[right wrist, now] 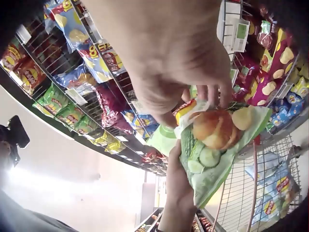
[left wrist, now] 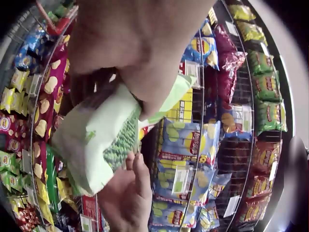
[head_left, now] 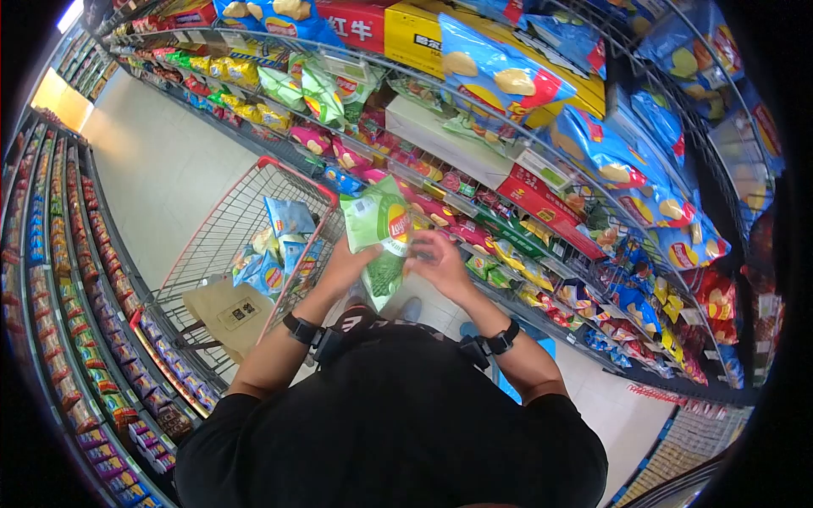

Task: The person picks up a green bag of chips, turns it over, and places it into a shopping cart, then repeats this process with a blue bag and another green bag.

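Note:
A green bag of Lay's chips (head_left: pixel 380 235) with cucumber pictures is held upright before my chest. My left hand (head_left: pixel 345 269) grips it by its left edge, thumb lying on the near face. At the bag's right edge is my right hand (head_left: pixel 439 263), its fingers loosely bent and fingertips right at the packaging. The right wrist view shows the bag's face (right wrist: pixel 217 130) with a round brown food picture and cucumber slices, my right thumb and fingers spread apart over its edge. In the left wrist view, the right hand (left wrist: pixel 126 195) comes up from below beside the bag.
A wire shopping cart (head_left: pixel 264 161) stands at the left, with blue chip bags (head_left: pixel 275 254) and a brown paper bag (head_left: pixel 233 311) in it. Racks of chip bags (head_left: pixel 500 76) rise along the right. Another snack shelf (head_left: pixel 68 296) runs down the far left.

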Available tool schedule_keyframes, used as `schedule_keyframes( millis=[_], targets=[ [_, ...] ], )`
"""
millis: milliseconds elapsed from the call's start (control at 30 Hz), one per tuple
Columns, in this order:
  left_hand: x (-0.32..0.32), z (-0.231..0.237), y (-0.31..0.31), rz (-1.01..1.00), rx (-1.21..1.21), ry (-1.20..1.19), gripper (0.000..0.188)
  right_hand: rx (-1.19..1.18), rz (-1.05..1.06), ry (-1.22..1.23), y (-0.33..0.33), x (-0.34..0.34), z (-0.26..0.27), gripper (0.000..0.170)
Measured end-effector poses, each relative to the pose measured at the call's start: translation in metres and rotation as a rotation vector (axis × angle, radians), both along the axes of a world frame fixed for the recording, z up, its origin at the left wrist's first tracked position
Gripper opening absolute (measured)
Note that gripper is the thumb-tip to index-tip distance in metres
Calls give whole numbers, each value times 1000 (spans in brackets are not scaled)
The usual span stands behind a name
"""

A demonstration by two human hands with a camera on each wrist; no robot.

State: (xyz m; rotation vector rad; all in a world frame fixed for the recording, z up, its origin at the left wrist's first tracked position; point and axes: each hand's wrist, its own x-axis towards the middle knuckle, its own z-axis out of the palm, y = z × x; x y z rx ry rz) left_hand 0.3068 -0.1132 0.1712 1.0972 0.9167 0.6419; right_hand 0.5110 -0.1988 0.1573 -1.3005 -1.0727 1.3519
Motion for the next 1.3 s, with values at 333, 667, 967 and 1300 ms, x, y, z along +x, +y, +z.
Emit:
schedule_keyframes(
  millis=[333, 667, 967, 1300],
  targets=[
    [-47, -22, 35, 143, 161, 81, 58, -102, 0, 34, 68, -35, -36, 60],
    [-132, -21, 114, 305, 241, 271, 52, -29, 224, -105, 173, -119, -35, 62],
    [-226, -45, 185, 246, 406, 769, 51, 395, -136, -884, 315, -119, 8, 86],
    [-280, -191, 176, 54, 110, 697, 35, 382, -362, -964, 394, -105, 35, 78]
  ],
)
